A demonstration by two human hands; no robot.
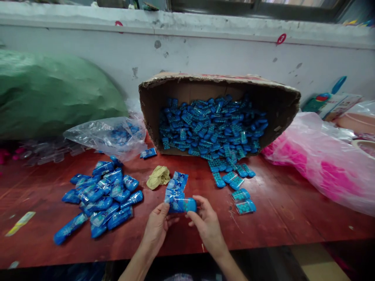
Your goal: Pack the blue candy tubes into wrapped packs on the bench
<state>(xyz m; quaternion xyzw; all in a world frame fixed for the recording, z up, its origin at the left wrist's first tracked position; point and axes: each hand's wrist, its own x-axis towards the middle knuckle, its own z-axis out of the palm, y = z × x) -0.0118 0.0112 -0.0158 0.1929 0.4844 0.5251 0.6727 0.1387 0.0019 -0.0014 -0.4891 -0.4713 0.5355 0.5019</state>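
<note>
In front of me, at the near part of the table, my left hand point(157, 223) pinches the left end of a printed blue plastic sleeve point(175, 204). My right hand point(207, 223) grips the right end of a small blue case point(191, 204) with teal dots, whose left part sits inside the sleeve. Just beyond lie several flat blue printed sleeves point(177, 183), overlapping. To the left is a heap of sleeved blue cases point(102, 191). Bare dotted cases point(245, 207) lie right of my right hand, trailing from the big pile point(205, 125) in the carton.
An open cardboard box point(218, 80) lies on its side at the back of the red table point(281, 218). A crumpled yellowish cloth point(158, 177) is beside the flat sleeves. A clear bag point(108, 136) and green sack point(58, 93) stand left, a pink-filled bag point(316, 164) right.
</note>
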